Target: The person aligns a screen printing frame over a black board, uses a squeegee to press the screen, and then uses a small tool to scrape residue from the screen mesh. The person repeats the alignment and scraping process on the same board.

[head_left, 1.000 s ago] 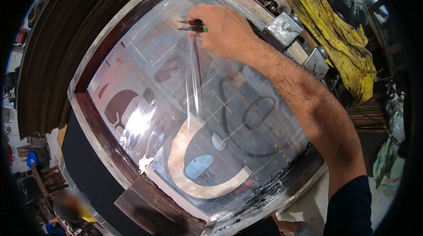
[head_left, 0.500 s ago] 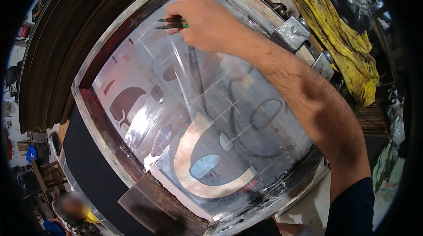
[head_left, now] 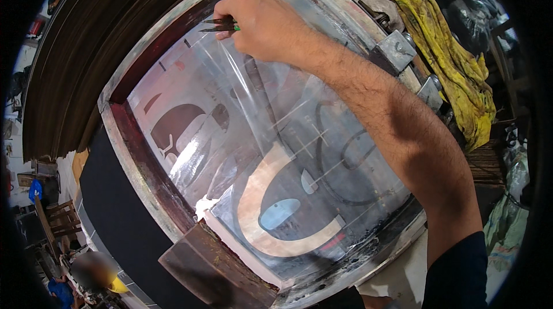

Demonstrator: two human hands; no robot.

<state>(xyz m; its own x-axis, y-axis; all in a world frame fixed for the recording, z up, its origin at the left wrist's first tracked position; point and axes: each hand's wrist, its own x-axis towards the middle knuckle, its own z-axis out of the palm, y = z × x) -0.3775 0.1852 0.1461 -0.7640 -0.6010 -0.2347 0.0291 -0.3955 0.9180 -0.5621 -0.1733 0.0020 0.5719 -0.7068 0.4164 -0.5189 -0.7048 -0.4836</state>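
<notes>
My right hand (head_left: pixel 253 23) reaches from the right over the far part of a screen-printing frame (head_left: pixel 129 156). It is closed on small dark-bladed snips (head_left: pixel 219 25) with a bit of green at the handle, blades pointing left. Below those fingers, a clear film (head_left: pixel 236 70) is drawn up in a shiny fold; its edge seems pinched there too. Farther down, the film lies wrinkled over the mesh. Through the screen show a beige curved band (head_left: pixel 250 208), a pale blue oval (head_left: pixel 279 213) and dark curved shapes. My left hand is not in view.
A brown board (head_left: pixel 219 266) crosses the frame's near left corner. Metal clamps (head_left: pixel 396 51) sit on the right side, beside a stained yellow cloth (head_left: pixel 438 49). Stacked dark sheets (head_left: pixel 86 49) stand at the far left. A person (head_left: pixel 95 271) is at the lower left.
The view has shifted slightly, so the frame sits a little farther right. My right hand keeps its grip on the snips, and the film fold still stretches down from it.
</notes>
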